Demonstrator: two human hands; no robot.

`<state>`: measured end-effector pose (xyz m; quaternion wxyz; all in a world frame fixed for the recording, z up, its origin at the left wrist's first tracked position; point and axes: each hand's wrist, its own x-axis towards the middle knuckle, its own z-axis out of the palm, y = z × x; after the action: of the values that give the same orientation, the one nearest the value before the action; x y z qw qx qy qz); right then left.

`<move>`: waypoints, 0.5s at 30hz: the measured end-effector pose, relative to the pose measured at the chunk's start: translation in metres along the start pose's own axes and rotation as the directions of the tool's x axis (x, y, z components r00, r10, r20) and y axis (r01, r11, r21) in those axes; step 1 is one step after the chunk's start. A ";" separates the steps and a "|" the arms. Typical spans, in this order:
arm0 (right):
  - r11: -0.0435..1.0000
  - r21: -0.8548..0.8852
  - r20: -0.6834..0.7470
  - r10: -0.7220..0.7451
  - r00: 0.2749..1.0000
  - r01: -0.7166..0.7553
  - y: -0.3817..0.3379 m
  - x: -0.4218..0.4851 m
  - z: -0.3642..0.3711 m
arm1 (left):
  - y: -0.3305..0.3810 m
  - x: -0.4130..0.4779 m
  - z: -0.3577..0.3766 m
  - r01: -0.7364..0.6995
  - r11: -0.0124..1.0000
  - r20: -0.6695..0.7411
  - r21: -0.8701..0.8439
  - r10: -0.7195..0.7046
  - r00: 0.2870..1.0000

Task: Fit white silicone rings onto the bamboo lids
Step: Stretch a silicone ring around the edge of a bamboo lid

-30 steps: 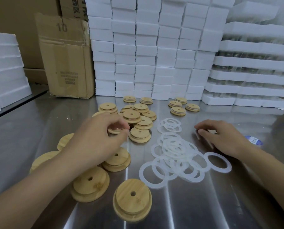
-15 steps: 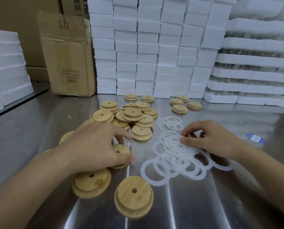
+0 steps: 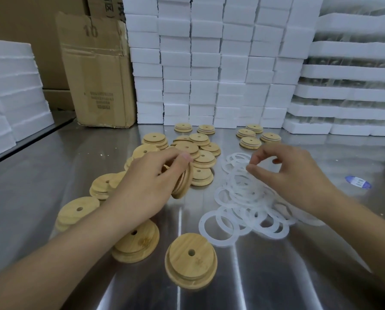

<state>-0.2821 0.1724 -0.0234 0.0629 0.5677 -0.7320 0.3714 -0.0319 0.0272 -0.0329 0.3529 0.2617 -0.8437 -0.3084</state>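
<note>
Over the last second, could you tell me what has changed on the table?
The left hand gripped a bamboo lid and lifted it, tilted on edge. The right hand moved onto the ring pile and seemingly pinches a white silicone ring. The other lids stayed put.

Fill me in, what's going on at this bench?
A person is pairing lids with rings. The left hand grips one lid, tilted on edge above the table. The right hand is at the ring pile, fingertips on a ring; blur hides whether it is gripped. No ring is on the held lid yet.
</note>
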 end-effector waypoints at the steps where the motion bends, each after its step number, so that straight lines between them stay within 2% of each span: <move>1: 1.000 0.010 -0.020 -0.025 1.000 0.025 -0.004 -0.001 -0.001 | -0.001 0.000 0.000 -0.007 1.000 -0.003 -0.015 0.007 1.000; 5: 0.991 0.091 -0.084 -0.087 0.993 0.095 -0.022 -0.006 -0.001 | -0.003 -0.001 0.001 -0.055 0.998 0.065 0.040 0.052 0.997; 10: 0.927 0.361 -0.107 -0.061 0.992 0.096 -0.045 -0.012 0.006 | -0.002 -0.002 0.000 -0.073 0.996 0.050 0.051 0.070 0.996; 15: 0.849 0.524 0.006 -0.086 0.996 0.070 -0.058 -0.020 0.014 | -0.004 0.001 -0.001 -0.076 0.995 0.084 0.059 0.071 0.994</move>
<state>-0.2198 0.1753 -0.0165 -0.0896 0.5979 -0.5807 0.5453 -0.0310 0.0232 -0.0351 0.3207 0.2284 -0.8757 -0.2794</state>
